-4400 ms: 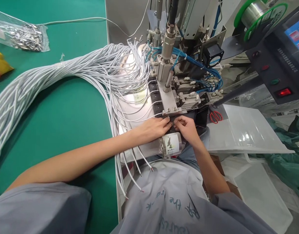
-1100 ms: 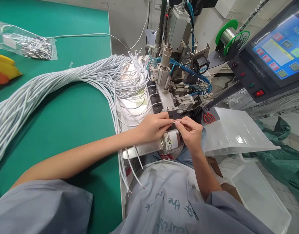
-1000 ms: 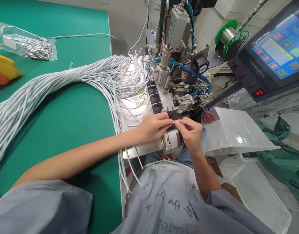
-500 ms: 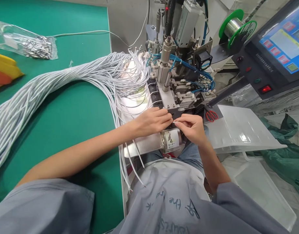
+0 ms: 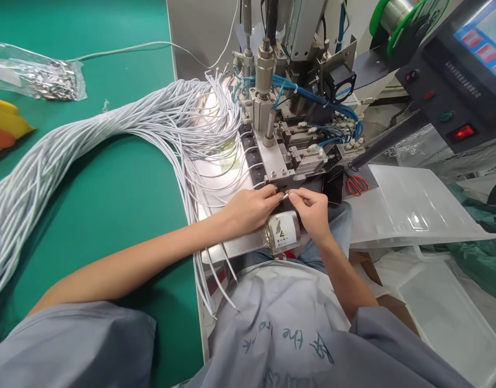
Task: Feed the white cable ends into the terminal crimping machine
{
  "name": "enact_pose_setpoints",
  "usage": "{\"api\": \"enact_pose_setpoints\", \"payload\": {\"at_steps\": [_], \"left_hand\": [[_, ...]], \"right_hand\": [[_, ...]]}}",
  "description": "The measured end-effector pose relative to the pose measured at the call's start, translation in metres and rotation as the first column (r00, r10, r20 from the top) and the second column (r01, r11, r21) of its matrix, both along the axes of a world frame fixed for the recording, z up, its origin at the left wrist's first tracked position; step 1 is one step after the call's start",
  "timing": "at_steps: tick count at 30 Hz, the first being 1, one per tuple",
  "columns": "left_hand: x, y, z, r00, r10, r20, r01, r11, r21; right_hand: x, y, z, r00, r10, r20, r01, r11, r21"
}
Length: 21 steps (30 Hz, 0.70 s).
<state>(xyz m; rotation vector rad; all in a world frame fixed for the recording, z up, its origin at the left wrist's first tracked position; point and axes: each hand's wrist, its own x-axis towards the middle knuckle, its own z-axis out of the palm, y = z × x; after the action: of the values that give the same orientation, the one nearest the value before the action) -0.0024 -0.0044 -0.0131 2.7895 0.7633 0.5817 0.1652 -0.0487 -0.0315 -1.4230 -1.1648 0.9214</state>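
Green bench: we see its bare top (image 5: 122,199) at our left; the pale cable bundle (image 5: 70,129) bends across it, and many loose ends spread toward the machine.
Machine: its metal plate (image 5: 274,159) stands just beyond our hands, with blue tubes (image 5: 312,97) above; several cables reach the black blocks (image 5: 256,164) at its side.
Control box: dark, at our right, with one red switch (image 5: 462,132) lit.
Hands: our left hand (image 5: 250,207) and right hand (image 5: 312,210) meet in front of the machine, fingers bent and tips nearly closed; each pinches one end of the small piece.
Clear bag: it lies on the bench, full of shiny metal parts (image 5: 56,81).
Labelled packet: with white label (image 5: 285,231), it sits just below our fingertips.
Red scissors: these (image 5: 357,186) lie right of the machine.
Small piece: thin, whitish and silvery (image 5: 286,196), between our two hands; our fingertips cover its ends, so we cannot tell its full shape.
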Motion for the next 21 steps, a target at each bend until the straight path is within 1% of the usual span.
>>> {"api": "enact_pose_setpoints", "payload": {"at_steps": [2,4,8,14,21], "left_hand": [[-0.001,0.003,-0.003,0.988,0.012,-0.153,0.000,0.997,0.079],[-0.002,0.005,-0.007,0.975,0.012,-0.223,0.010,0.995,0.100],[-0.002,0.005,-0.009,0.966,-0.005,-0.259,0.036,0.993,0.114],[-0.002,0.004,-0.004,0.943,-0.005,-0.332,0.039,0.995,0.094],[-0.002,0.006,-0.007,0.958,-0.054,-0.281,0.083,0.992,0.092]], "right_hand": [[0.010,0.002,-0.008,0.999,0.045,-0.009,-0.045,0.997,-0.060],[0.016,0.005,-0.015,0.996,0.079,-0.038,-0.083,0.990,-0.118],[0.016,0.010,-0.024,0.990,0.102,-0.092,-0.117,0.979,-0.167],[0.013,0.013,-0.025,0.982,0.138,-0.129,-0.163,0.964,-0.209],[0.016,0.015,-0.023,0.974,0.178,-0.142,-0.208,0.947,-0.244]]}}
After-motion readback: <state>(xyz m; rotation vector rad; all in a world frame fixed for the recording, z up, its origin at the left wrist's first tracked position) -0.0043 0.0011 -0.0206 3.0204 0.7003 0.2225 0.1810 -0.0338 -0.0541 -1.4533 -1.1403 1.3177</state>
